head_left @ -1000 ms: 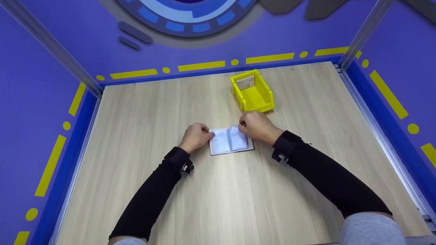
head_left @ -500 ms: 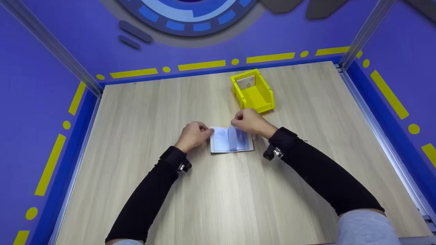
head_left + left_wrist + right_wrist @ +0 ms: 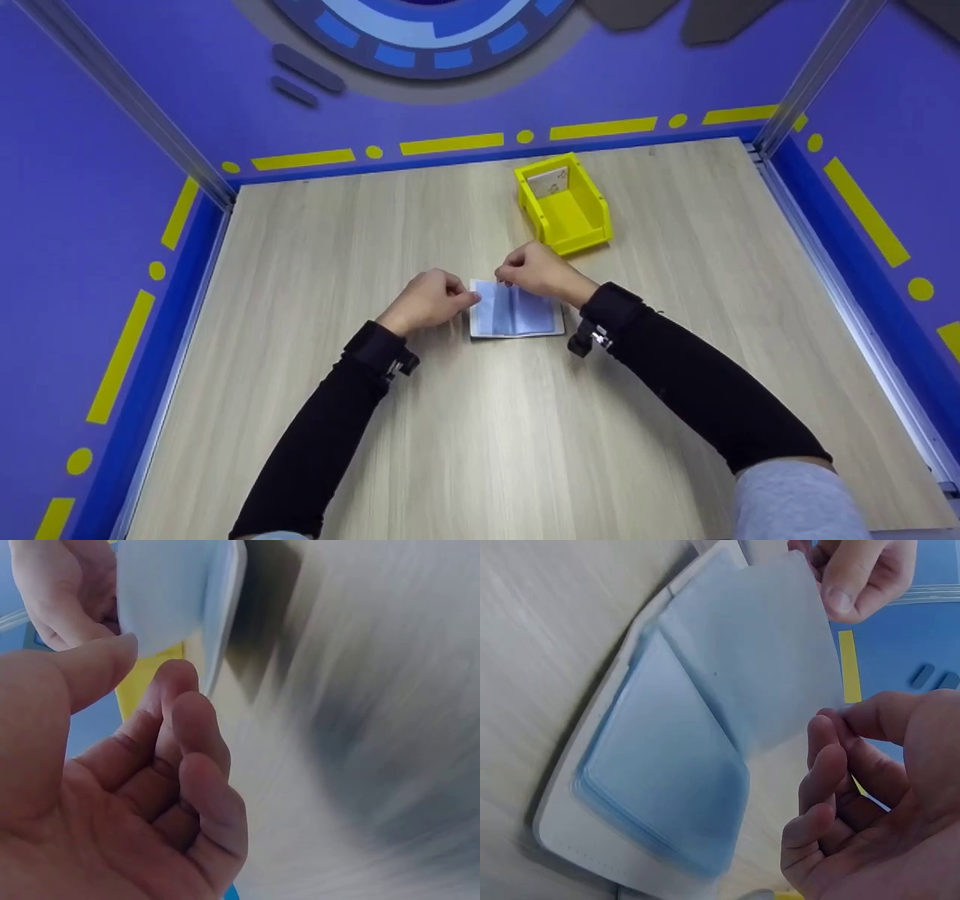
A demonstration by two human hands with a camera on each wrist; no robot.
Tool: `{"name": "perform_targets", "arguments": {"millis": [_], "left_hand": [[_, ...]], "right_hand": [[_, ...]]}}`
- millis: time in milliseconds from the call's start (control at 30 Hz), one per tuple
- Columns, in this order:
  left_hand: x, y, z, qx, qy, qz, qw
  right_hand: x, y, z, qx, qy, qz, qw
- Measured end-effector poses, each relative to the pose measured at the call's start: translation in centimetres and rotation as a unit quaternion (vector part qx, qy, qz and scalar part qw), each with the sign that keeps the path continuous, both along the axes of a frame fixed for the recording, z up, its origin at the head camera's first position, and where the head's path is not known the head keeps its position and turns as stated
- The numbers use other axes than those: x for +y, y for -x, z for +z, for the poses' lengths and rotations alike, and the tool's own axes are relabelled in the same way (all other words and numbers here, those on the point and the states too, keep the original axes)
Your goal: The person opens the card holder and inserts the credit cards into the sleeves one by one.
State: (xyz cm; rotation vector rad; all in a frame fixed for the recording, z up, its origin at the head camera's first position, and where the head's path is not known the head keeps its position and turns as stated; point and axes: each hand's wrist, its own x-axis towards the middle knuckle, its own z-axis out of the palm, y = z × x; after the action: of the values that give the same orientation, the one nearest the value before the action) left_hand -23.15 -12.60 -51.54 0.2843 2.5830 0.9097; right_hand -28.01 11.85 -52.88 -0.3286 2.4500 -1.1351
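Note:
A card holder (image 3: 534,313) with clear bluish plastic sleeve pages lies spread on the table. My right hand (image 3: 536,270) pinches the upper corner of one raised sleeve page (image 3: 754,652) between thumb and forefinger, above the left half of the holder. In the right wrist view, a stack of further sleeves (image 3: 667,765) lies on the pale cover (image 3: 562,829). At the holder's left edge is my left hand (image 3: 431,300). The left wrist view shows its thumb and loosely bent fingers apart, the thumb tip close to the page; whether it touches is unclear.
Behind the right hand stands a yellow bin (image 3: 566,214), with a pale printed card (image 3: 549,182) against its inner back wall. Purple-blue panels (image 3: 420,112) border the wooden table (image 3: 360,232) at the back and sides.
My right hand has moved left, carrying the sleeve page over from the right half toward the left. The left hand stays by the left edge. The bin has not moved.

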Motion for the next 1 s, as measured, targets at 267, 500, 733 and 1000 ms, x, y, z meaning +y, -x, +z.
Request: {"name": "perform_targets", "arguments": {"millis": [267,500,733,1000], "left_hand": [[0.7,-0.2,0.4,0.016,-0.011,-0.008,0.9998],[1.2,-0.3,-0.8,0.022,0.021,0.004,0.9995],[1.2,-0.1,-2.4,0.033,0.06,0.023,0.9974],[1.1,0.0,-3.4,0.011,0.068,0.036,0.997]], "right_hand": [[0.2,-0.3,-0.4,0.002,0.006,0.02,1.0],[0.5,-0.4,-0.4,0.012,-0.011,0.025,1.0],[1.3,-0.6,-0.5,0.027,-0.02,0.029,0.999],[2.6,-0.5,-1.2,0.055,-0.042,0.043,0.997]]}}
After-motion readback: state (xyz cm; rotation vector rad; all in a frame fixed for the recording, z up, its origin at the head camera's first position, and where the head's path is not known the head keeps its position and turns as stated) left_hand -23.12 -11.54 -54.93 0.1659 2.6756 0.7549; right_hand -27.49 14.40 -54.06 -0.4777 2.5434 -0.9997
